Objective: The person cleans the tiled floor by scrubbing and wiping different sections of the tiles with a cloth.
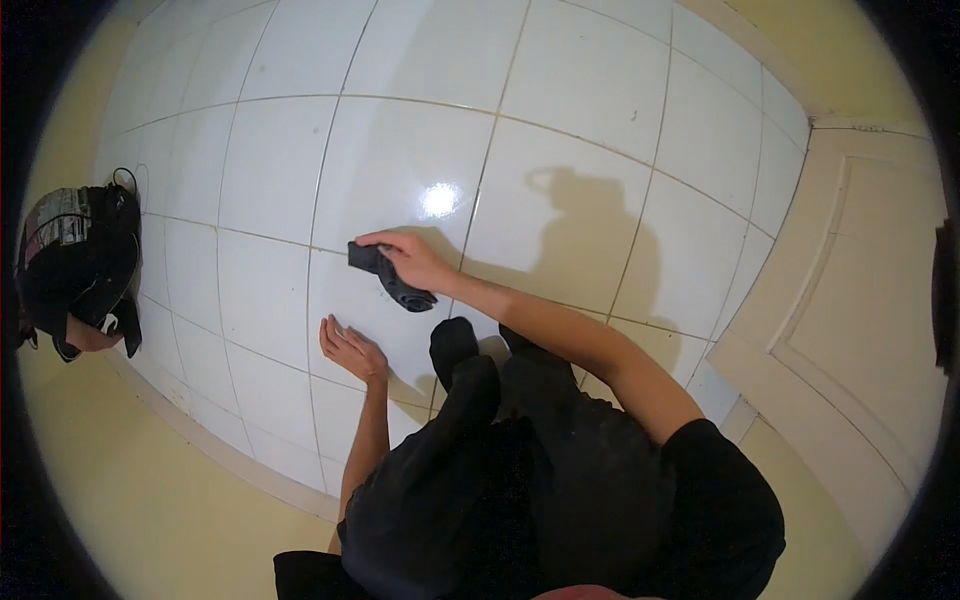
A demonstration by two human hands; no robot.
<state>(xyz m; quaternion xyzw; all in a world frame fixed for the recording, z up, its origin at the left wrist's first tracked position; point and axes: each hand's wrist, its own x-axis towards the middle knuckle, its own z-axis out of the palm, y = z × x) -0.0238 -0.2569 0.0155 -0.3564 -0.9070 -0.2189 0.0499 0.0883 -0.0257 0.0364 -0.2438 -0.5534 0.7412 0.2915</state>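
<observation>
My right hand (pixel 415 262) grips a dark grey rolled-up cloth (pixel 392 280) over the white tiled floor (pixel 400 150). One end of the roll pokes out past my fingertips, and its coiled end shows below my palm. The cloth's exact kind does not show. Lower and to the left, my left hand (pixel 352 348) is held low over the tiles, fingers extended and nothing in them. My foot in a dark sock (pixel 455 342) rests just below the roll, between my two arms.
Against the left wall sits a black bag (pixel 95 270) with straps and a cord. A pale panelled door (pixel 850 300) stands at the right. My bent knees in dark trousers (pixel 590 460) fill the lower middle. My shadow (pixel 590 240) falls across the tiles.
</observation>
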